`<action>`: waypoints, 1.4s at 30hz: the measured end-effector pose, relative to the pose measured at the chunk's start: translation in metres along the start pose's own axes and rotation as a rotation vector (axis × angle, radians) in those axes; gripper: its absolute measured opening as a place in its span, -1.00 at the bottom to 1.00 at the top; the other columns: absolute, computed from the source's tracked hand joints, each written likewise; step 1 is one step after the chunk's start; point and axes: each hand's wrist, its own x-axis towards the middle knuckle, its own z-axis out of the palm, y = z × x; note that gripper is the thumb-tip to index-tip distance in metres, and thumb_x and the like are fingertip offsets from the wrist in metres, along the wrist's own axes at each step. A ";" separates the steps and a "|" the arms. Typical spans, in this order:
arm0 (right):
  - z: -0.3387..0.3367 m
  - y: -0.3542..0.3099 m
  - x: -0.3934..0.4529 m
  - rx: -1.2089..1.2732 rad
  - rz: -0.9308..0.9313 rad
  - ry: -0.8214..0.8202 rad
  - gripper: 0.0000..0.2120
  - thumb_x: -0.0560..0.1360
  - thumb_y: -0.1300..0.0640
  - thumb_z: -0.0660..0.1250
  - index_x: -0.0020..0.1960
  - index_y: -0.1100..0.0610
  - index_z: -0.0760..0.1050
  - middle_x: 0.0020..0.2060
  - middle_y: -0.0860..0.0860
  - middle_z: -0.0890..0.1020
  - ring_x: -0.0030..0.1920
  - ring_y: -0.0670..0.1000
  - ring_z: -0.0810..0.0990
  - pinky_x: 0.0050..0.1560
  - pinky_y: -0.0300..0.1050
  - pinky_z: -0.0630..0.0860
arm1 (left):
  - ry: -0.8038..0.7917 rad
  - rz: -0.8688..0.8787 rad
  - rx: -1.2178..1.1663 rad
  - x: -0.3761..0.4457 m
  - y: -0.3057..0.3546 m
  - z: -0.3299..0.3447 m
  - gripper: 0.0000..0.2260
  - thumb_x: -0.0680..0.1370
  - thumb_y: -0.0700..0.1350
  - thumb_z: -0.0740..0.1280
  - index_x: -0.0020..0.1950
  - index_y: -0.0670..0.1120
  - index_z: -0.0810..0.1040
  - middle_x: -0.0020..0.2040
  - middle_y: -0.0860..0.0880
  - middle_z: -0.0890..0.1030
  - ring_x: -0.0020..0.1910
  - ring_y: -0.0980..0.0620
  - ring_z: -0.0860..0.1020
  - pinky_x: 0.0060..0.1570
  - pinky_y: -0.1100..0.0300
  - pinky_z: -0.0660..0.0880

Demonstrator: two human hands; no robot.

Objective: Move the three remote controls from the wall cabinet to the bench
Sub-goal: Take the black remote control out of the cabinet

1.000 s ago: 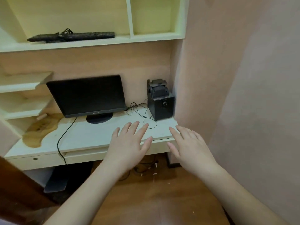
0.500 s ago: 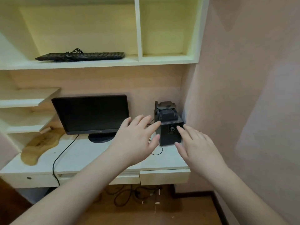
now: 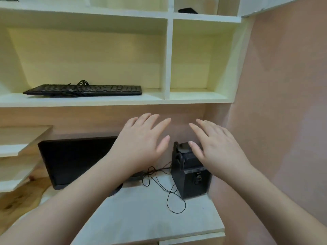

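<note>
Both my hands are held out in front of me, palms down, fingers spread, holding nothing. My left hand hovers in front of the monitor's upper right corner. My right hand hovers over the black speaker. The pale yellow wall cabinet fills the upper half of the view. A small dark object lies on its upper right shelf; I cannot tell whether it is a remote control. Another dark thing shows at the top left corner, cut off. No bench is in view.
A black keyboard with a coiled cable lies on the lower left shelf. Below stand a black monitor and a black speaker on a white desk, with thin black wires. A pink wall closes the right side. Small side shelves are on the left.
The view has tilted upward, bringing higher cabinet shelves into sight. Both hands have risen from desk level to in front of the monitor and speaker, still open.
</note>
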 end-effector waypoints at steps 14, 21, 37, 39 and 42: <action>-0.008 0.039 0.111 -0.128 0.068 0.127 -0.50 0.51 -0.13 0.08 0.34 0.08 0.44 0.30 0.09 0.53 0.32 0.15 0.46 0.30 0.05 0.32 | 0.228 0.142 0.054 0.133 -0.030 -0.005 -0.50 0.53 0.16 0.03 0.36 0.01 0.47 0.27 -0.13 0.55 0.28 -0.13 0.47 0.20 -0.02 0.40; -0.004 0.085 0.150 -0.099 0.039 0.204 -0.49 0.51 -0.14 0.05 0.31 0.09 0.48 0.27 0.09 0.56 0.28 0.15 0.51 0.27 -0.04 0.21 | 0.307 0.150 0.163 0.184 -0.016 -0.004 -0.52 0.54 0.14 0.07 0.35 -0.03 0.48 0.27 -0.14 0.55 0.30 -0.14 0.46 0.25 -0.02 0.32; -0.040 0.143 0.243 -0.034 -0.124 0.427 -0.44 0.54 -0.17 -0.02 0.42 0.06 0.36 0.43 0.10 0.39 0.45 0.10 0.30 0.36 -0.08 0.08 | 0.542 0.061 0.304 0.285 -0.006 -0.059 -0.50 0.55 0.13 0.05 0.36 -0.10 0.46 0.32 -0.14 0.50 0.35 -0.13 0.40 0.33 -0.01 0.23; -0.046 0.145 0.253 -0.029 -0.126 0.472 -0.44 0.53 -0.16 -0.02 0.42 0.07 0.36 0.42 0.10 0.39 0.45 0.11 0.30 0.35 -0.08 0.09 | 0.567 0.075 0.313 0.297 -0.009 -0.063 -0.51 0.55 0.13 0.05 0.35 -0.10 0.45 0.31 -0.14 0.50 0.35 -0.14 0.39 0.32 0.01 0.22; -0.056 0.147 0.269 -0.018 -0.111 0.514 -0.43 0.53 -0.17 -0.05 0.44 0.05 0.33 0.43 0.09 0.37 0.45 0.10 0.28 0.35 -0.08 0.11 | 0.580 0.079 0.327 0.312 -0.017 -0.068 -0.51 0.55 0.12 0.07 0.35 -0.11 0.45 0.28 -0.17 0.51 0.33 -0.19 0.41 0.29 -0.03 0.29</action>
